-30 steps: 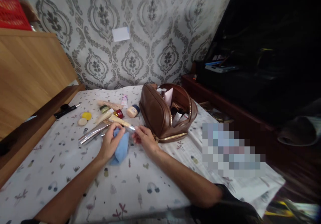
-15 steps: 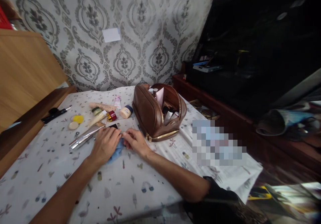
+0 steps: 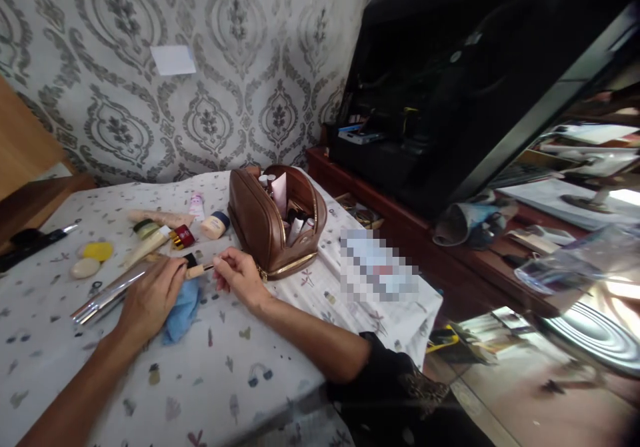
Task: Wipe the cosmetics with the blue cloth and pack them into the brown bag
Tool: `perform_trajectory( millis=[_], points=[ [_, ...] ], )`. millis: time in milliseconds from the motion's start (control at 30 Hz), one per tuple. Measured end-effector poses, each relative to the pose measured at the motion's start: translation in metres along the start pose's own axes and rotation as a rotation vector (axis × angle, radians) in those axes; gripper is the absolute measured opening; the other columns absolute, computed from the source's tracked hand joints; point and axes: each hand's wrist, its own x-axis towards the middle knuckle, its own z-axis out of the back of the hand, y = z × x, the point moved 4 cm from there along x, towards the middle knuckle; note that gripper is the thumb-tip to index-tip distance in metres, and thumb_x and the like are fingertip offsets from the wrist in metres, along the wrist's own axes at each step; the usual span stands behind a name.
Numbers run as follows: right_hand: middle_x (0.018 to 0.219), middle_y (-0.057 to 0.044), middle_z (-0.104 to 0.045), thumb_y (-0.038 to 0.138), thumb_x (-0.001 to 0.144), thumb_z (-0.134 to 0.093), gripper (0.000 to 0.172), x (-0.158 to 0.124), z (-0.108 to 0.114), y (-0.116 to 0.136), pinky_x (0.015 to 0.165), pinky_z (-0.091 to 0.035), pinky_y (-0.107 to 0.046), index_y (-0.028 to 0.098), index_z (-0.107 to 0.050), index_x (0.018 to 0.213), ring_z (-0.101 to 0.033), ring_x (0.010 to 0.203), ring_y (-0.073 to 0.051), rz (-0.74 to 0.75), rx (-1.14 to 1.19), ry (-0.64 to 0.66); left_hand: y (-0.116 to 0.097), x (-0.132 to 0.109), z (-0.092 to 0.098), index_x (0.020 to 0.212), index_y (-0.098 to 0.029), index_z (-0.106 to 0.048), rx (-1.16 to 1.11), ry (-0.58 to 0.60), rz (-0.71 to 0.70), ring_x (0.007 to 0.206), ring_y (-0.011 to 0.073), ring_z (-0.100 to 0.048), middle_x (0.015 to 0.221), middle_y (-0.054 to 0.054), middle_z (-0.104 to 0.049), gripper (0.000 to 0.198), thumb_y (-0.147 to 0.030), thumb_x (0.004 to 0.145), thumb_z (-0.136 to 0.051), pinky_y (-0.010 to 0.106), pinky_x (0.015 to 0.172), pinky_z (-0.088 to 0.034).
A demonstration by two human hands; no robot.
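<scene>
A slim cosmetic stick (image 3: 196, 271), tan with a thin dark end, spans the gap between my hands. My left hand (image 3: 156, 293) is closed around its tan end, over a crumpled blue cloth (image 3: 181, 313). Thumb and fingers of my right hand (image 3: 241, 277) pinch the dark end; the exact kind of stick is too small to tell. Beside my left hand lies a shiny silver tube (image 3: 103, 298). Just beyond my right hand stands an unzipped brown makeup bag (image 3: 255, 223) holding tubes and bottles, among them a pink tube (image 3: 280, 193).
On the patterned tablecloth (image 3: 230, 387) lie a cream jar (image 3: 215, 225) with a blue lid, a red box (image 3: 184, 235), a cream-coloured tube (image 3: 147, 245), yellow and beige sponges (image 3: 85, 268), and a black brush (image 3: 37, 243). A television (image 3: 430, 93) stands at the right.
My right hand has drawn away from my left, so the stick between them shows. The view has turned right, and things appear farther left.
</scene>
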Motion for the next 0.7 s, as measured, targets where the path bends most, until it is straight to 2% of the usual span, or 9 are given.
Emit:
perform_trajectory(
  millis=[200,300,533,700],
  points=[
    [0.055,0.006,-0.057,0.059,0.056,-0.085,0.051,0.0,-0.002,0.008,0.042,-0.034,-0.02,0.018,-0.06,0.073,-0.047,0.045,-0.007,-0.042,0.169,0.037,-0.019,0.0,0.004,0.092,-0.028,-0.064,-0.141,-0.043,0.067,0.075,0.0241,-0.065,0.081,0.001,-0.071,0.019,-0.039,0.093,-0.049,0.032,0.071,-0.046],
    [0.051,0.005,-0.056,0.057,0.057,-0.085,0.048,-0.001,-0.003,0.007,0.042,-0.034,-0.02,0.017,-0.061,0.068,-0.045,0.043,-0.007,-0.064,0.16,0.046,-0.028,0.0,0.003,0.09,-0.027,-0.064,-0.209,-0.057,0.092,0.073,0.0237,-0.064,0.079,0.001,-0.071,0.018,-0.039,0.092,-0.051,0.031,0.069,-0.046],
    [0.046,0.006,-0.055,0.058,0.056,-0.085,0.049,0.001,-0.004,0.005,0.04,-0.031,-0.02,0.018,-0.057,0.063,-0.046,0.04,-0.007,-0.058,0.165,0.032,-0.03,-0.006,-0.005,0.091,-0.026,-0.065,-0.304,-0.02,0.162,0.07,0.0242,-0.063,0.078,0.004,-0.07,0.021,-0.043,0.092,-0.051,0.032,0.067,-0.044],
    [0.053,0.005,-0.058,0.055,0.051,-0.089,0.05,-0.003,-0.009,0.005,0.04,-0.032,-0.019,0.017,-0.062,0.069,-0.046,0.044,-0.006,-0.086,0.189,0.059,-0.029,-0.008,-0.009,0.095,-0.025,-0.064,-0.411,0.006,0.335,0.073,0.0227,-0.063,0.083,0.003,-0.07,0.023,-0.045,0.092,-0.052,0.03,0.067,-0.044]
  ],
)
